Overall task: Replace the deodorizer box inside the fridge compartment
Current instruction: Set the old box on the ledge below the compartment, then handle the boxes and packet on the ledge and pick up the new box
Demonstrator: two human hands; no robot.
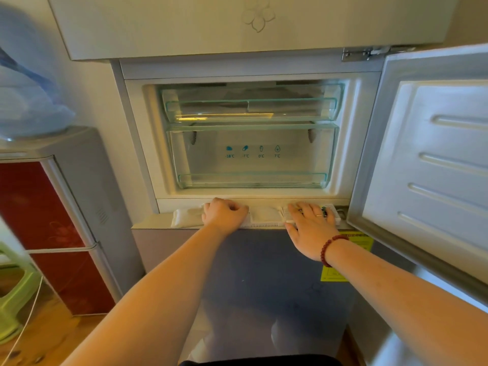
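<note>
The middle fridge compartment (248, 191) stands open, with two clear drawers inside. On the ledge below it lie white sachets (184, 216) and a white slotted tray (264, 224). My left hand (224, 213) is curled over the sachets at the tray's left end. At the right end of the ledge sits a white vented deodorizer box (331, 210). My right hand (309, 228) lies flat on top of it with fingers spread; whether the fingers grip it is unclear. A red bead bracelet circles that wrist.
The compartment door (433, 165) hangs open to the right, close to my right arm. The closed lower door (253, 286) is beneath my arms. A red and silver cabinet (52, 228) stands at left, with a green stool (13, 299) and a white cable.
</note>
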